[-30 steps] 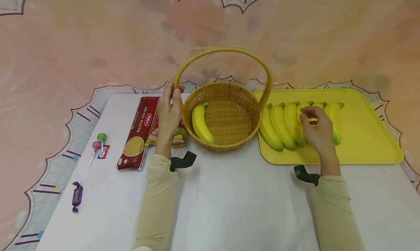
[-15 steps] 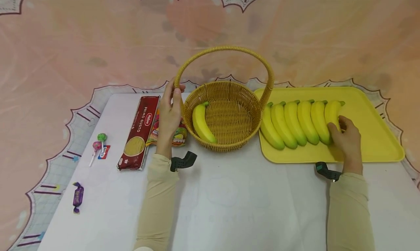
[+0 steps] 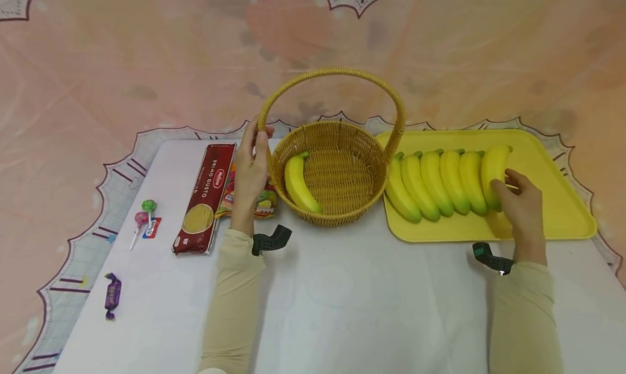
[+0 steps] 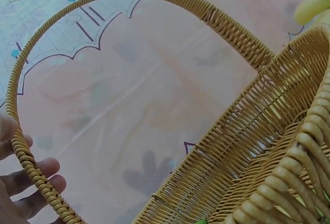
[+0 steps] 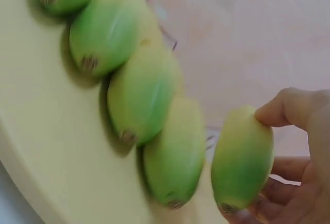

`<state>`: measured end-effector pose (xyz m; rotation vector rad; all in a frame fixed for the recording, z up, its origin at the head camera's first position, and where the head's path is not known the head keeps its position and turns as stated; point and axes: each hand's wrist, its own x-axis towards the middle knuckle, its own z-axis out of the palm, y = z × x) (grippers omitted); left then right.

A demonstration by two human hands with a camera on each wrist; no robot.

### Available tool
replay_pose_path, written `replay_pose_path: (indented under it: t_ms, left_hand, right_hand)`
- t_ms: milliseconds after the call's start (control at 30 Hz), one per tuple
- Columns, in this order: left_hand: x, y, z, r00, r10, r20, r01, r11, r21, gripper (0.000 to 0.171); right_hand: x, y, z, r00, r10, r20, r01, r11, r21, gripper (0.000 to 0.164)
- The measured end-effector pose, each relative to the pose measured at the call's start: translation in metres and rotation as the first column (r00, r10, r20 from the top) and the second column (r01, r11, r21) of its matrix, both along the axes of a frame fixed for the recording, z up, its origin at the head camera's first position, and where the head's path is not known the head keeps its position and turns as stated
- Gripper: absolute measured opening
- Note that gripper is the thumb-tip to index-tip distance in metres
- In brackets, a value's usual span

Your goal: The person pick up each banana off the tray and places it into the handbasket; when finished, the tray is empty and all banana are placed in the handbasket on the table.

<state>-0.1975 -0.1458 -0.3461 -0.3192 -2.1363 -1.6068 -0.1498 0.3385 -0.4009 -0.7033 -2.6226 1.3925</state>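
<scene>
My left hand (image 3: 251, 173) holds the handle (image 4: 38, 177) of a woven wicker basket (image 3: 337, 219) on its left side. In the left wrist view the fingers reach around the handle's rod. A yellow banana (image 3: 299, 185) lies inside the basket, at its left. On the right, my right hand (image 3: 525, 205) pinches the rightmost banana (image 5: 242, 157) between thumb and fingers. That banana appears lifted slightly off the yellow tray (image 3: 562, 216), tilted beside the others. Several more bananas (image 3: 452, 182) stay in a row on the tray, green tips toward me.
Left of the basket lie a red spaghetti pack (image 3: 205, 200) and a colourful candy bag (image 3: 266, 200), partly behind the left hand. Farther left are two lollipops (image 3: 142, 217), a small wrapped sweet (image 3: 152, 228) and a purple wrapped candy (image 3: 112, 296). The white table (image 3: 342, 303) extends toward me.
My right hand has moved right across the row to the last banana, taken hold of it and raised it slightly. The left hand has stayed at the basket handle.
</scene>
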Motion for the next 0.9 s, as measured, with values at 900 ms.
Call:
replay_pose_path:
  t_ms: [900]
  left_hand:
    - [0.002, 0.001, -0.001, 0.999, 0.017, -0.05, -0.019, 0.999, -0.041, 0.038]
  right_hand:
    - [0.066, -0.083, 0.027, 0.813, 0.554, -0.183, -0.492, 0.819, 0.294, 0.054]
